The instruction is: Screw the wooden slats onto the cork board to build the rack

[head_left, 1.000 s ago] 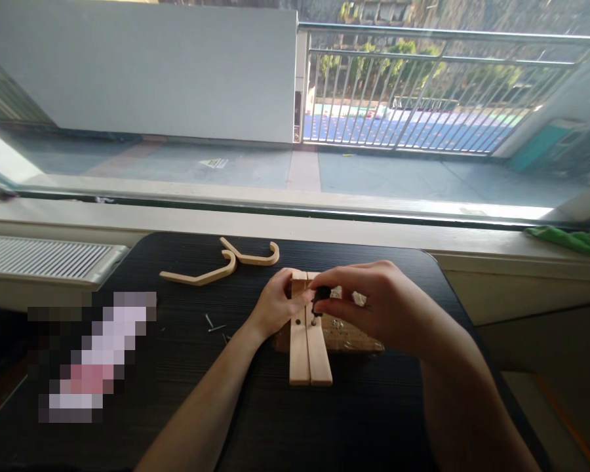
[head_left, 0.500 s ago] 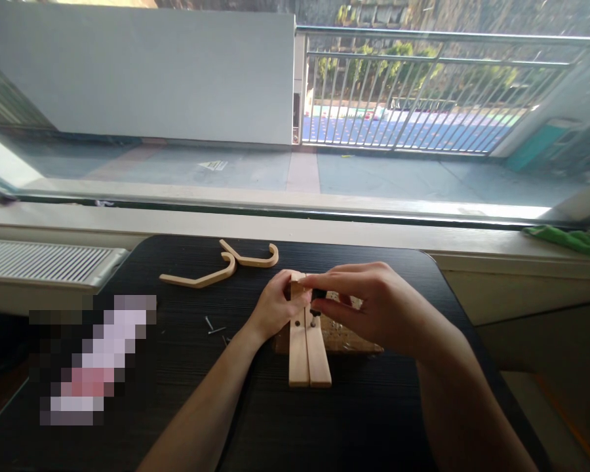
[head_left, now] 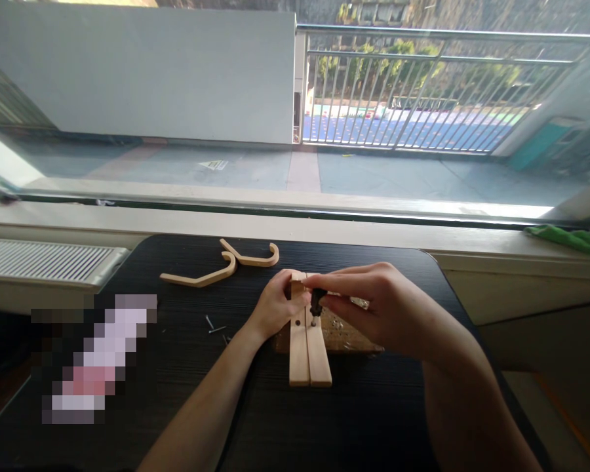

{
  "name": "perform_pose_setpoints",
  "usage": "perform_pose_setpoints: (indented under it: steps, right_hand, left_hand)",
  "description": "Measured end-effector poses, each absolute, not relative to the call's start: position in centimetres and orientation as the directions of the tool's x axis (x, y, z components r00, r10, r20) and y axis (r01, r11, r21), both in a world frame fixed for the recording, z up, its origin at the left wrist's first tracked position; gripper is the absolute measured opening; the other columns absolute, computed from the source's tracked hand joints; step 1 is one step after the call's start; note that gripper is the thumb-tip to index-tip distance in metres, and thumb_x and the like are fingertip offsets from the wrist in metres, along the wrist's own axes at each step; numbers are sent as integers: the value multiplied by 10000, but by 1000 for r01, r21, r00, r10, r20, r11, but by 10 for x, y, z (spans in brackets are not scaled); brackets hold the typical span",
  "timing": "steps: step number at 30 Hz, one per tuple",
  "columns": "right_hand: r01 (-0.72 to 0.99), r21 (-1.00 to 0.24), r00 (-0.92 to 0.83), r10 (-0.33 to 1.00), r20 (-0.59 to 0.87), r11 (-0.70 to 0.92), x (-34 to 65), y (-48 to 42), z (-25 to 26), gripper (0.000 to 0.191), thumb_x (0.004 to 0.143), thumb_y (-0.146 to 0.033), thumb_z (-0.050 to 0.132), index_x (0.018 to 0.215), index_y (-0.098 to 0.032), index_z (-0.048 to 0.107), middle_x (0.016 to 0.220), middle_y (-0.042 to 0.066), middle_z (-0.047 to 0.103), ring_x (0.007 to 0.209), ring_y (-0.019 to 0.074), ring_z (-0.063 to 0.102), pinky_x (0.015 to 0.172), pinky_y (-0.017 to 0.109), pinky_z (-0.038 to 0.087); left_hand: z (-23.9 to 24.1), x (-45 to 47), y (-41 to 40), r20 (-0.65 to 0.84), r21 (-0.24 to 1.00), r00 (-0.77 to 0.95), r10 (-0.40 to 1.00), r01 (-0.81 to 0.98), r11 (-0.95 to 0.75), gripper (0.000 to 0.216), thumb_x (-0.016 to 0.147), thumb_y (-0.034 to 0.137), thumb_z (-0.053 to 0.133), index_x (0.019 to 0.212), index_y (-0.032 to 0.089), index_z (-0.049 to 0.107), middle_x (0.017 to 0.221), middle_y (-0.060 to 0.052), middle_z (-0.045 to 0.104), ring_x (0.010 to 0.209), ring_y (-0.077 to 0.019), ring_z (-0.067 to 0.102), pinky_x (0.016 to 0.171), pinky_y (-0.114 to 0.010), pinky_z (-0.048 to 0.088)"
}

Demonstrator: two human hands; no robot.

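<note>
Presently, two wooden slats (head_left: 309,357) are being held side by side over a wooden block (head_left: 349,337) on the tabletop (head_left: 177,393). The left hand (head_left: 275,305) is being closed around their far end, probably so that they are not shifted. A small dark tool (head_left: 316,303) is being pinched upright by the right hand (head_left: 378,305), with its tip on a hole in the right slat. Some screws (head_left: 214,326) are being left nearby.
</note>
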State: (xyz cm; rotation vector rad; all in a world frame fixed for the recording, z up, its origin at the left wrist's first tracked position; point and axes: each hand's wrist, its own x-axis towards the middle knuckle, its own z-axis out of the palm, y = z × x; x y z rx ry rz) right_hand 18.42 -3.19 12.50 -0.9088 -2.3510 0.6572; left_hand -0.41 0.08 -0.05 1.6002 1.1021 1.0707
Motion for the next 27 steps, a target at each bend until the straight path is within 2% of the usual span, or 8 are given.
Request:
perform_pose_setpoints:
  steps: [9,15,18,23,25,27]
  right_hand:
    - [418,-628,-657,696,291,656,185,-32,127,322,934,-127,555,1217,-221,678,964,37,746,750,128,654,686,215,460]
    - [429,-641,-643,714,278,636,184,-34,126,416,908,-119,595,1308,-228,627,789,-18,687,606,87,551,597,196,418]
    - [408,-664,-655,707,265,627,182,-34,127,383,912,-123,595,1279,-219,649,881,8,718,671,98,594,633,206,442]
    - [327,-703,-682,673,287,631,179,-33,130,345,949,-102,505,1241,-171,674,1139,79,718,973,151,669,825,244,491]
    - [320,-714,-678,677,287,623,179,-33,131,349,943,-90,497,1226,-179,682,1137,73,724,994,158,675,836,251,497]
    - [335,-720,-672,690,270,608,180,-33,130,338,935,-92,509,1203,-184,692,1071,57,742,927,152,686,791,247,500]
  left_hand:
    - [2,-4,0,167,959,238,957,187,-214,147,695,157,703,807,166,609,868,-25,643,843,-188,624,793,-319,503]
    - [6,-5,0,146,950,286,947,227,-215,146,688,129,690,799,166,603,812,-21,633,802,-188,607,761,-317,497]
    - [5,-6,0,156,946,268,951,236,-222,160,682,131,690,798,165,584,825,-24,627,819,-192,601,788,-328,490]
    - [6,-6,-1,155,947,260,953,236,-218,189,656,123,697,791,168,573,861,-22,630,839,-194,603,785,-323,489]
    - [7,-5,-1,151,950,257,954,230,-212,189,658,124,699,798,169,580,867,-20,635,844,-192,607,794,-322,491]
    - [7,-5,-1,147,954,256,955,219,-206,174,669,125,694,794,169,582,861,-18,634,839,-189,608,797,-321,495]
